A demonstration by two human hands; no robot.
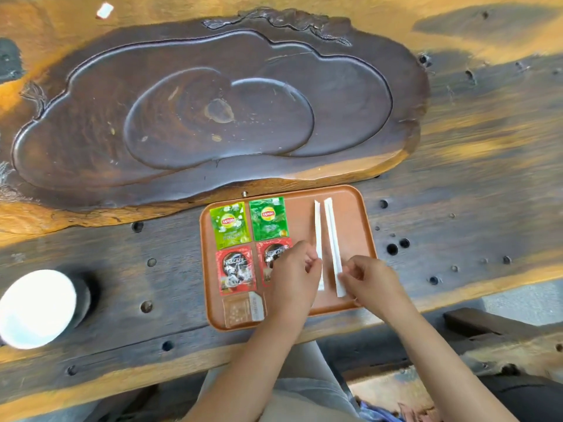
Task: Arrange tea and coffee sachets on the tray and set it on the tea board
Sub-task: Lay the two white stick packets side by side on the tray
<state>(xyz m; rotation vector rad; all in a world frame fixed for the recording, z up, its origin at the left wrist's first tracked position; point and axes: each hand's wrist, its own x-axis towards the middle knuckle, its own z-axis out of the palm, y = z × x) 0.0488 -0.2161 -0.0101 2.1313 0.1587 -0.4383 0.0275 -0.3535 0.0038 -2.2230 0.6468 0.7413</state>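
An orange-brown tray (359, 214) lies on the table just in front of the dark carved tea board (91, 147). On the tray are two green Lipton tea sachets (230, 225) (268, 218), two red Nescafe coffee sachets (235, 269) (271, 254), a clear sugar packet (242, 310) and two long white stick packets (317, 223) (332, 233). My left hand (294, 275) pinches the lower end of the left white stick and covers part of the right Nescafe sachet. My right hand (370, 280) pinches the lower end of the right white stick.
A white bowl (36, 309) on a dark stand sits at the table's left front. A small white scrap (104, 10) lies far back left. The wooden table (472, 178) has several holes. A wooden chair arm (487, 324) is at the right.
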